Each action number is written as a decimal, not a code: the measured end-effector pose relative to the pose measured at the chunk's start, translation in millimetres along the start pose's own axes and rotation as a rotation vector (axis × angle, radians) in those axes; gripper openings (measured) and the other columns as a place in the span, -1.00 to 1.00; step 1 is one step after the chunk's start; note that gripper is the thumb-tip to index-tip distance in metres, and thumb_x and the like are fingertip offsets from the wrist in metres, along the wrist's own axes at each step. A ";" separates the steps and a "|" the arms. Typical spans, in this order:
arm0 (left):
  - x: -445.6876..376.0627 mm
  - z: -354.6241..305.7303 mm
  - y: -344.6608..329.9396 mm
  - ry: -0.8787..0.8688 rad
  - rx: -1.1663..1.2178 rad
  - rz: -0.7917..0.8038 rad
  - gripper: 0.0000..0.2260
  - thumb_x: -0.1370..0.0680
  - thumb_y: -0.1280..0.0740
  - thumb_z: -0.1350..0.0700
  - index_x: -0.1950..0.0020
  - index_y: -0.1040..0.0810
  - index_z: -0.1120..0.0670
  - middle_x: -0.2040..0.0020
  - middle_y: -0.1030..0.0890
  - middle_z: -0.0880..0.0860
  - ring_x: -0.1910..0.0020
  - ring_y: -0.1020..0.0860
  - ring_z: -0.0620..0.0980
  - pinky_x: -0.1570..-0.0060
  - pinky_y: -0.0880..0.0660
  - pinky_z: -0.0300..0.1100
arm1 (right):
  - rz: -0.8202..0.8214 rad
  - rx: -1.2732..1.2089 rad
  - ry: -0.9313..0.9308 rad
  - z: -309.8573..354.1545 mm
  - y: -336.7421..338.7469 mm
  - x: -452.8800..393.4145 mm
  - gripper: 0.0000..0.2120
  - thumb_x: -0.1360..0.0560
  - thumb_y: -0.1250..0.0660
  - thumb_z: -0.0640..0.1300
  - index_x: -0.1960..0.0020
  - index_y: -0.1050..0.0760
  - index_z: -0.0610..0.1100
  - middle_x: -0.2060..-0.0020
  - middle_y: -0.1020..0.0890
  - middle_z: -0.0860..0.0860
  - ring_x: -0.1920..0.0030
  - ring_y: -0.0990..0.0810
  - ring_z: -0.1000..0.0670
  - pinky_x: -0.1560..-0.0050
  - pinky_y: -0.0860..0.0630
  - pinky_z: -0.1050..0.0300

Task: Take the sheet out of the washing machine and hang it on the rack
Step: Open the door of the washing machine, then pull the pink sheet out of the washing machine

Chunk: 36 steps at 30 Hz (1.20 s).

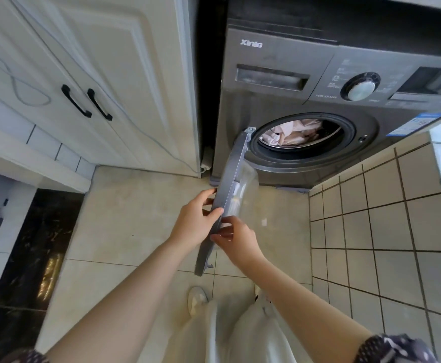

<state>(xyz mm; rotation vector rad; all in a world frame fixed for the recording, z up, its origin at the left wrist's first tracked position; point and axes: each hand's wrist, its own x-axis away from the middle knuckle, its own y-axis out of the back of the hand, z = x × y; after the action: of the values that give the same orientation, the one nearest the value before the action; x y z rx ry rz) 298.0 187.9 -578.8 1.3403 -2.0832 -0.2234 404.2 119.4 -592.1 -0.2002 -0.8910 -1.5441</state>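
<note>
A dark grey front-loading washing machine (319, 82) stands ahead of me with its round door (231, 189) swung open toward me. A crumpled pale pink sheet (292, 134) lies inside the drum, seen through the opening. My left hand (195, 221) grips the outer edge of the door, thumb on its rim. My right hand (236, 238) pinches the same rim from the inner side, just below the left hand. No drying rack is in view.
White cabinet doors with black handles (85, 100) stand to the left of the machine, with a thin cable running across them. A tiled wall or ledge (384, 218) rises on the right. Beige floor tiles (135, 218) lie under me; my feet (197, 297) show below.
</note>
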 end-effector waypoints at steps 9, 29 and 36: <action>0.4 3.6 12.6 -0.115 -0.099 -0.263 -0.68 -0.47 -0.39 0.22 -0.22 -0.56 0.07 -0.08 -0.58 -0.02 0.03 -0.57 -0.11 0.09 -0.41 -0.46 | 0.016 0.083 0.002 -8.5 29.8 -9.3 -0.66 -0.53 -0.31 -0.08 -0.28 -0.42 -0.12 -0.07 -0.62 -0.02 -0.13 -0.55 0.01 -0.05 -0.44 0.24; -134.9 -71.4 -212.9 -0.287 -0.504 -0.219 -0.57 -0.41 -0.35 0.29 -0.28 -0.51 0.12 -0.19 -0.55 0.05 -0.21 -0.45 0.08 -0.19 -0.42 -0.07 | -0.072 0.372 0.114 -125.6 286.0 -182.5 -0.69 -0.53 -0.30 -0.14 -0.26 -0.47 -0.15 -0.08 -0.63 -0.06 -0.12 -0.57 -0.04 0.03 -0.47 0.25; -215.5 -36.7 -260.0 -0.314 -0.609 -0.199 -0.59 -0.50 -0.28 0.21 -0.36 -0.41 0.14 -0.32 -0.46 0.08 -0.38 -0.33 0.05 -0.27 -0.37 -0.06 | -0.130 0.528 0.302 -150.0 279.6 -273.6 -0.63 -0.54 -0.30 -0.09 -0.32 -0.41 -0.14 -0.21 -0.55 -0.06 -0.17 -0.53 -0.08 -0.09 -0.48 0.10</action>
<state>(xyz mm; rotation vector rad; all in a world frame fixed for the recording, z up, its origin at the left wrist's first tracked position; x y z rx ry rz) 574.8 260.4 -761.8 1.1715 -1.8832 -1.1178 769.2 258.3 -743.7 0.4667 -1.0459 -1.3557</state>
